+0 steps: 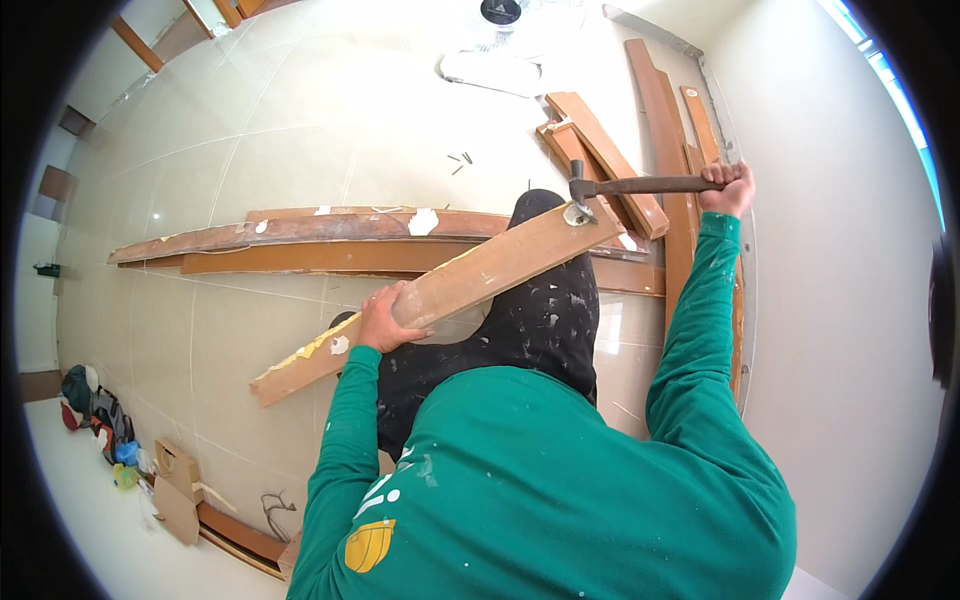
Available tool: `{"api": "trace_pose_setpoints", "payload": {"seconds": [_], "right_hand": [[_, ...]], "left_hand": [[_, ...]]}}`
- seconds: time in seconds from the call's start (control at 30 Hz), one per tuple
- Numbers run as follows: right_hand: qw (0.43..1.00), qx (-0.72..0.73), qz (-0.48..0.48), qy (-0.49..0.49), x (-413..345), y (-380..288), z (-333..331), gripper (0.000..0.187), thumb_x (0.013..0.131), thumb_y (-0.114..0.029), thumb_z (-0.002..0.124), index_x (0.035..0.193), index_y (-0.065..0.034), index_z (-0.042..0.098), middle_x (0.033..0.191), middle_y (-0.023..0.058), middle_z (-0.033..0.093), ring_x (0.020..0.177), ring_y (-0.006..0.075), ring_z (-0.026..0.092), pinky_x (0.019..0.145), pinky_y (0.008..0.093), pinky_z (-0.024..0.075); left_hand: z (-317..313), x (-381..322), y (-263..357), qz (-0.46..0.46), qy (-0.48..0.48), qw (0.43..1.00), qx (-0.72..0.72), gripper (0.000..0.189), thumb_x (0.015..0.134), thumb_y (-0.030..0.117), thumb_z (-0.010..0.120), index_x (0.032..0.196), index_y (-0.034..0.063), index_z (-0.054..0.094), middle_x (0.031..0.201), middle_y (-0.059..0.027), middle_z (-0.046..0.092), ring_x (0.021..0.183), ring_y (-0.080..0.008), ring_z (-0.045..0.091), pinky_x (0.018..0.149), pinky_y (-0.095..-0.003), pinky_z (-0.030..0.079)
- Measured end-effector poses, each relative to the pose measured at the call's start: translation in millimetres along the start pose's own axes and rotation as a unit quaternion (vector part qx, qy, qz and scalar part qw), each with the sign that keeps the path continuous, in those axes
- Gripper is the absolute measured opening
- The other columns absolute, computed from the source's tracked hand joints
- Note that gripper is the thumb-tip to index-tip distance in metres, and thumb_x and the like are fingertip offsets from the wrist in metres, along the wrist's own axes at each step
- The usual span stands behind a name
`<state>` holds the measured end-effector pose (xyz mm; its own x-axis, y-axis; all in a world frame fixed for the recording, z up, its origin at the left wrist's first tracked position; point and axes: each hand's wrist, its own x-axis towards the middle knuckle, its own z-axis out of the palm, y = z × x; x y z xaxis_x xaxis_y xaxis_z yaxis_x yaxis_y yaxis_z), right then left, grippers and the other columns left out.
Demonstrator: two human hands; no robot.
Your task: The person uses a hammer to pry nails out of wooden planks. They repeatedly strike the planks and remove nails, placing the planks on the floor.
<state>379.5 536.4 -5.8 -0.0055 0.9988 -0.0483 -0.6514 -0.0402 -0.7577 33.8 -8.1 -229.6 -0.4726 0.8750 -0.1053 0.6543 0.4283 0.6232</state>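
Note:
My left hand grips a long wooden board partway along its length, thumb across its face. The board slants over my knees, its far end at upper right. Dried yellow foam lines part of its edge, and white patches mark its face. In my right hand is a claw hammer, held by the end of its handle. The hammer's head is at the far end of the board, close to a chipped white patch. Whether the head touches the wood I cannot tell.
Long wooden trim pieces lie across the tiled floor beyond the board. More boards are stacked at upper right, beside planks along the wall. Several loose nails are scattered on the tiles. Bags and cardboard sit at lower left.

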Motion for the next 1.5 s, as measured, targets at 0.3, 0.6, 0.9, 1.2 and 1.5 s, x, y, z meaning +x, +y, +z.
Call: {"api": "trace_pose_setpoints", "payload": {"seconds": [0.3,0.6,0.9,1.2,1.5], "right_hand": [[0.450,-0.602,-0.264,-0.605,-328,162,165,0.021,0.095,-0.032,0.067,0.102,-0.0122,0.068,0.087,0.0108,0.068,0.076,0.0274,0.066,0.067,0.0430,0.0557],[0.655,-0.593,-0.157,-0.441,-263,147,195,0.020,0.087,-0.025,0.072,0.090,-0.0062,0.067,0.083,0.0140,0.073,0.069,0.0339,0.065,0.069,0.0452,0.0552],[0.999,0.030,-0.041,0.011,-22,-10,-19,0.041,0.104,-0.027,0.051,0.070,-0.0211,0.028,0.062,-0.0039,0.022,0.053,0.0136,0.021,0.050,0.0333,0.0213],[0.353,-0.587,-0.265,-0.679,-372,173,122,0.031,0.094,-0.037,0.065,0.106,-0.0094,0.076,0.096,0.0149,0.076,0.082,0.0338,0.074,0.071,0.0474,0.0609],[0.808,-0.394,-0.221,-0.379,-263,87,163,0.015,0.084,-0.023,0.071,0.079,-0.0105,0.065,0.071,0.0079,0.062,0.063,0.0262,0.063,0.060,0.0424,0.0523]], "left_hand": [[4,-1,-5,-0.009,-0.041,0.997,-0.068,0.116,0.051,0.057,0.096,0.146,0.0062,0.054,0.140,-0.0172,0.061,0.133,-0.0365,0.053,0.113,-0.0503,0.036],[1,-5,-19,-0.005,0.001,1.000,-0.030,0.113,0.052,0.058,0.095,0.144,0.0066,0.056,0.139,-0.0176,0.061,0.131,-0.0367,0.054,0.112,-0.0483,0.037],[-4,-8,7,0.004,-0.015,1.000,0.008,0.119,0.051,0.056,0.095,0.149,0.0040,0.052,0.141,-0.0197,0.060,0.134,-0.0376,0.053,0.116,-0.0490,0.035],[1,2,7,0.010,-0.014,1.000,-0.018,0.113,0.052,0.061,0.092,0.147,0.0122,0.055,0.134,-0.0152,0.063,0.131,-0.0370,0.053,0.112,-0.0507,0.036],[3,-3,-10,0.007,0.008,1.000,-0.005,0.113,0.050,0.058,0.094,0.145,0.0104,0.056,0.133,-0.0144,0.064,0.127,-0.0358,0.057,0.110,-0.0501,0.038]]}}
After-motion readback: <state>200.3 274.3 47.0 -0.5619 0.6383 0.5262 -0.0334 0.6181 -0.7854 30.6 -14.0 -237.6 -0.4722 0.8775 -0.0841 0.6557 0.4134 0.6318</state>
